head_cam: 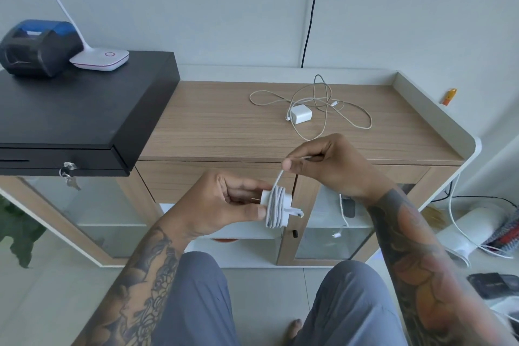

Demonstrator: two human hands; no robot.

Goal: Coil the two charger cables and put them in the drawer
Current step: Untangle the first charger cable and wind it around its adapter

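My left hand (224,202) grips a white charger plug (276,206) with its cable wound in several tight turns around it. My right hand (328,166) pinches the free end of that cable just above the plug, the short strand running taut between them. A second white charger (301,114) lies on the wooden cabinet top (213,126), its cable (345,112) spread in loose tangled loops around it. The drawer front (196,177) below the top edge is closed, behind my hands.
A black cash box (84,109) with a key in its lock sits on the left, carrying a black printer (36,48) and a white lamp base (99,59). A black cord (310,22) hangs down the wall. Cables and clutter lie on the floor at right.
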